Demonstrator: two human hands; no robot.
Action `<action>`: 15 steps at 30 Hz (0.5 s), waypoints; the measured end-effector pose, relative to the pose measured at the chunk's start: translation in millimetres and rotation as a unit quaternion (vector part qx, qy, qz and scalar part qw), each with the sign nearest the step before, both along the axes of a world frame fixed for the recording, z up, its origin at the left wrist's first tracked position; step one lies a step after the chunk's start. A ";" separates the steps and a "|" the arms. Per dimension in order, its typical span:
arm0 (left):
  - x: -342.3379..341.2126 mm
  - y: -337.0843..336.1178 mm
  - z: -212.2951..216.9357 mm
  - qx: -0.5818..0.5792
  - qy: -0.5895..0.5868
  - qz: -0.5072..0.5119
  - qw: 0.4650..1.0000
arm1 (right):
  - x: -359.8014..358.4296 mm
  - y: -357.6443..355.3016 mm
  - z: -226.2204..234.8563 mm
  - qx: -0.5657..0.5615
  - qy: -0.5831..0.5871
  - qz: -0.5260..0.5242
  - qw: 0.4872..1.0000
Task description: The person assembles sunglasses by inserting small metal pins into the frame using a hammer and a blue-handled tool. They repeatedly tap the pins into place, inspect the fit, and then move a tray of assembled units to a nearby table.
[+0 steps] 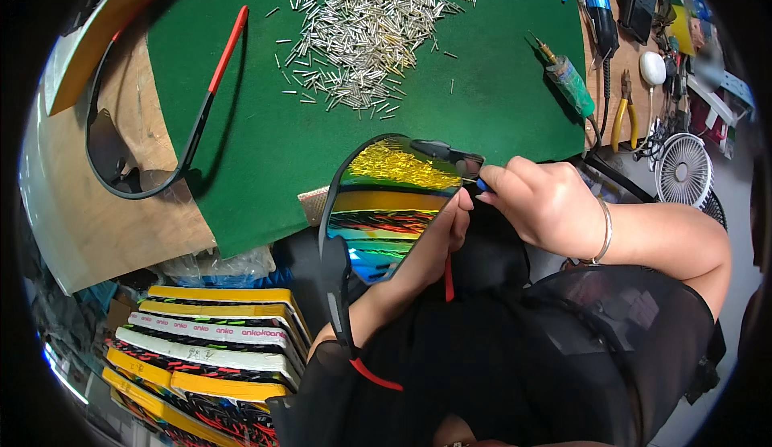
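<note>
Remotely, I had the right hand [555, 205] closed around a blue-ended tool [482, 185], the left hand [445, 239] gripping mirrored sunglasses [386, 210]; straight, light pressure seemed best.

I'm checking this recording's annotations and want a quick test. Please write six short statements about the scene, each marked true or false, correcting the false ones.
1. The left hand holds sunglasses. True.
2. The right hand holds a slim tool with a blue part. True.
3. Pliers lie at the picture's left. False: the yellow-handled pliers lie at its right.
4. The right wrist is bare. False: it wears a silver bracelet.
5. A second pair of sunglasses has a red temple tip. True.
6. Metal pieces fill a jar. False: the small metal pieces lie heaped on the green mat.
</note>
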State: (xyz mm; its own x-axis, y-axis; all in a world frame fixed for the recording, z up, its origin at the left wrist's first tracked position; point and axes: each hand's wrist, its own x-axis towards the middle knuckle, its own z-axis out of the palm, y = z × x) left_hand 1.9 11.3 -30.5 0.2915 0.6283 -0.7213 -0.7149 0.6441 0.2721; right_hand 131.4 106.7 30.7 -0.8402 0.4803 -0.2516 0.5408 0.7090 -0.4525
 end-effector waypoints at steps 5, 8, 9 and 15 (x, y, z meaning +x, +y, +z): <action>-0.1 1.0 1.7 0.020 0.004 0.009 1.000 | -15.6 11.4 15.6 -0.299 -0.056 -0.267 0.915; 2.5 -5.7 -3.2 0.045 -0.009 0.044 0.998 | -11.4 5.2 9.6 -0.252 -0.024 -0.233 0.939; 2.7 -8.1 -6.6 0.058 -0.022 0.051 0.997 | -8.2 3.5 8.6 -0.186 -0.036 -0.171 0.967; -14.6 -18.3 12.3 0.085 0.016 0.079 0.993 | 19.9 10.4 30.7 -0.205 0.010 -0.108 0.973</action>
